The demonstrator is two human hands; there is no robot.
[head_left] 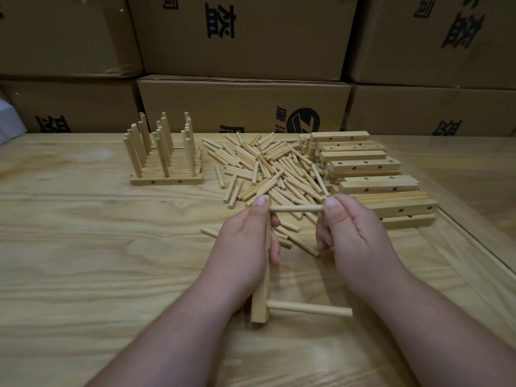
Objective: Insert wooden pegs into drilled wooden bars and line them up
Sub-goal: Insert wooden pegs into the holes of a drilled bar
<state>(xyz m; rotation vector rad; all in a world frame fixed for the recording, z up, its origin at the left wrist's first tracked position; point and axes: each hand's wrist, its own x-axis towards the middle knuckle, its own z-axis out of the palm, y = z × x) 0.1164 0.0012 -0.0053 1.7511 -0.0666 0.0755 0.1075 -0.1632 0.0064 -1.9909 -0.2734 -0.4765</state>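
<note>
Your left hand (pixel 245 241) grips a drilled bar (pixel 261 300) upright at lower centre, one peg (pixel 310 308) already seated near its bottom end, while your right hand (pixel 354 233) pinches a second peg (pixel 296 209) and holds its tip at the bar's top end. Much is left, I judge: the stack of drilled bars (pixel 371 174) at centre right and the loose peg pile (pixel 268 166) beside it look large. Smaller, at upper left, stands the finished row of pegged bars (pixel 164 160).

Pale, matt, smooth wooden pegs (pixel 268 169) and bars (pixel 363 164) lie on a glossy, grained wooden table (pixel 97 247) before matt cardboard boxes (pixel 243 104).
</note>
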